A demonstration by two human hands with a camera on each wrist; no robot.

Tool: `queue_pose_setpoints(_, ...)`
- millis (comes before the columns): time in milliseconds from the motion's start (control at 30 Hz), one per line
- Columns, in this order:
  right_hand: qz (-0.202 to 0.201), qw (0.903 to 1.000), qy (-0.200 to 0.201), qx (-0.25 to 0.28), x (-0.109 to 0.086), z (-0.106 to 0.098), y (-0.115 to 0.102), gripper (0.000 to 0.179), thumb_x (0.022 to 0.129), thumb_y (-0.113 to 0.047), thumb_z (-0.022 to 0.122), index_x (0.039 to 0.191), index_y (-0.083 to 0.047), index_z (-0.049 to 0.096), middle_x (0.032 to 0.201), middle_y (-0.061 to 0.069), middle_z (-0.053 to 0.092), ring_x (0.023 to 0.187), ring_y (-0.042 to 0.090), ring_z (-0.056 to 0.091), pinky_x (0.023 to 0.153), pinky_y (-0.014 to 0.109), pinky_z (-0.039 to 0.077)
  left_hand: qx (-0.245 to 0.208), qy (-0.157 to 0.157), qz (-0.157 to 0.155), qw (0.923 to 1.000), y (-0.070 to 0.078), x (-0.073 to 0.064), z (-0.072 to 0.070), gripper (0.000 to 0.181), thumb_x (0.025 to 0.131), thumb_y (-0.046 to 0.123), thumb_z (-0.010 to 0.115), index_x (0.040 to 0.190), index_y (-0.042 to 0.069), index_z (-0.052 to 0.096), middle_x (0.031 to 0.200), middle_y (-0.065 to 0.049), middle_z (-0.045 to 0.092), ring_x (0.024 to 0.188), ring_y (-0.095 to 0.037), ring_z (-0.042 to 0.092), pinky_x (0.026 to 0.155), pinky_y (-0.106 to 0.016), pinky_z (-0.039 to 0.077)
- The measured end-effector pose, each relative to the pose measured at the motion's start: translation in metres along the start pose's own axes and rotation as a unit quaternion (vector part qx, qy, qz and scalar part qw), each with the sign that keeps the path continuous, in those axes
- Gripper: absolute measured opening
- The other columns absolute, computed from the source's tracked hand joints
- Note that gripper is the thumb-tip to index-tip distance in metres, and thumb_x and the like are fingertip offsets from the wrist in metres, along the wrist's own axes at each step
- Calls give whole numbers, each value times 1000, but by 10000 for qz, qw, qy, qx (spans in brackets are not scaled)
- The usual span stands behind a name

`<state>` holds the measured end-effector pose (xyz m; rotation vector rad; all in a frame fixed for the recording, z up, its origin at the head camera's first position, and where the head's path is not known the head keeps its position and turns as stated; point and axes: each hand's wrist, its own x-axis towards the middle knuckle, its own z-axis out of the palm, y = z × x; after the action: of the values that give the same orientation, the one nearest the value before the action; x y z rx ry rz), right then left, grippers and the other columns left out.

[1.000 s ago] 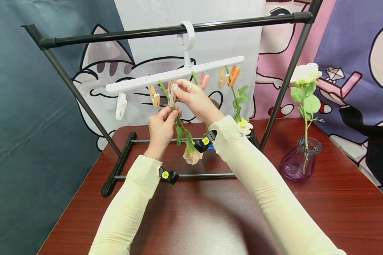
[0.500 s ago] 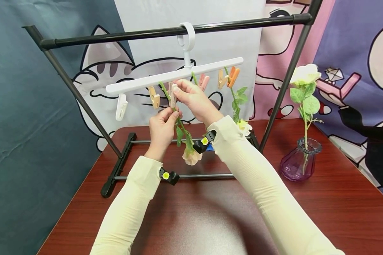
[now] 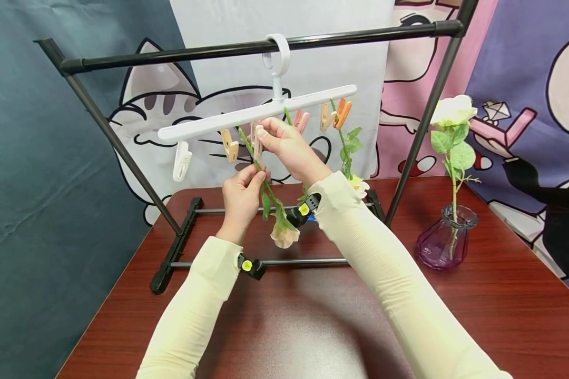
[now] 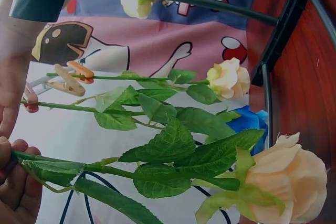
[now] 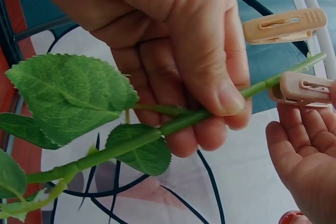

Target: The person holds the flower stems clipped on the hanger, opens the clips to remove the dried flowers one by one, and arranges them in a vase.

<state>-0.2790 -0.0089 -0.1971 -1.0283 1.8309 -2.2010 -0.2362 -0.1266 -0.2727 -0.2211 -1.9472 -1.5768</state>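
Observation:
A peach rose (image 4: 286, 182) hangs bloom-down on a long green stem (image 5: 131, 142). My left hand (image 3: 241, 195) pinches that stem between thumb and fingers, below a pale pink clothespin (image 5: 304, 88). My right hand (image 3: 291, 147) grips the clothespin by its upper end. The stem crosses at the clothespin's lower end; whether it is clamped I cannot tell. The clothespin hangs from a white hanger (image 3: 208, 125). On the right, an orange clothespin (image 3: 343, 113) holds another stem with a pale yellow rose (image 4: 228, 78). A blue flower (image 4: 251, 124) hangs behind, mostly hidden in the head view.
The hanger is hooked on a black rack's top bar (image 3: 180, 54). Other clothespins hang along it: white (image 3: 182, 162), yellow (image 3: 229, 146), tan (image 3: 327, 117) and pink (image 3: 301, 121). A purple glass vase (image 3: 443, 245) with a white rose (image 3: 455, 110) stands right on the wooden table (image 3: 308, 326).
My left hand has shifted slightly down and right with the stem, whose top sits a little lower. The hanger's right end has swung slightly left. My right hand stays at the clothespin.

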Motion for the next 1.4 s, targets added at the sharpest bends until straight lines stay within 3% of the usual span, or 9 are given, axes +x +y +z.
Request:
queue_pose_setpoints(133, 2, 10000, -25, -4, 0, 0, 1, 14, 98, -4, 41, 103, 4, 51, 98, 2, 58, 102, 20, 55, 95, 28, 42, -104, 57, 56, 9999, -6, -4, -1, 15, 87, 6, 63, 95, -6, 69, 86, -23, 69, 73, -10, 64, 65, -15, 49)
queue_pose_setpoints(267, -9, 10000, -36, -17, 0, 0, 1, 15, 98, -5, 41, 105, 5, 51, 105, 10, 57, 105, 21, 55, 95, 28, 42, -94, 71, -99, 9999, -9, -10, -2, 16, 87, 9, 64, 95, -4, 70, 86, -21, 69, 70, -10, 64, 60, -20, 51)
queue_pose_setpoints(467, 109, 9998, -39, -156, -1, 1, 0, 27, 98, -4, 41, 121, 9, 45, 121, 22, 53, 110, 19, 53, 98, 27, 40, -201, -75, -398, 9990, -2, -20, -4, 18, 89, 8, 61, 99, -5, 68, 92, -22, 69, 84, -23, 67, 74, -40, 54)
queue_pose_setpoints(633, 193, 9996, -189, -109, -2, 2, 0, 39, 98, -4, 39, 135, 8, 36, 133, 25, 44, 119, 22, 48, 102, 29, 38, -93, -88, -372, 9992, 15, -30, -4, 17, 89, 2, 59, 98, -9, 66, 92, -25, 68, 87, -30, 67, 74, -30, 54)
queue_pose_setpoints(767, 194, 9995, -249, -16, -3, 2, 2, 42, 99, -5, 38, 138, 7, 32, 136, 25, 41, 122, 25, 45, 103, 32, 37, -146, -69, -269, 9995, 6, -30, -4, 16, 88, 5, 61, 98, -6, 68, 92, -23, 69, 85, -22, 68, 73, -20, 52)
queue_pose_setpoints(900, 221, 9994, -247, 77, -4, 2, 3, 43, 99, -6, 38, 140, 6, 30, 136, 24, 41, 121, 26, 46, 103, 33, 37, -244, -49, -95, 9996, -6, -28, -4, 17, 88, 10, 63, 97, -2, 69, 91, -19, 70, 82, -12, 67, 74, -21, 53)
queue_pose_setpoints(1133, 392, 9991, -132, 61, -7, 2, 4, 41, 97, -5, 43, 137, 3, 36, 121, 15, 49, 111, 18, 50, 102, 34, 39, -93, -45, 294, 9995, -5, -30, -7, 16, 89, 12, 62, 95, 0, 70, 87, -16, 70, 80, -7, 65, 72, -22, 52)
queue_pose_setpoints(1233, 493, 9987, -111, 57, -10, 2, 4, 41, 97, -8, 44, 136, 2, 37, 128, 16, 47, 117, 24, 49, 104, 36, 37, 16, -51, 293, 9996, -4, -31, -8, 15, 89, 12, 62, 95, 1, 70, 88, -15, 71, 80, -6, 65, 69, -20, 51)
queue_pose_setpoints(1400, 588, 9973, -127, -428, -23, -4, 0, 44, 98, -21, 44, 137, -1, 38, 132, 19, 46, 120, 26, 49, 101, 33, 40, 157, -83, 399, 9990, -2, -32, -8, 15, 88, 11, 63, 96, 1, 71, 88, -14, 71, 79, -8, 64, 65, -17, 49)
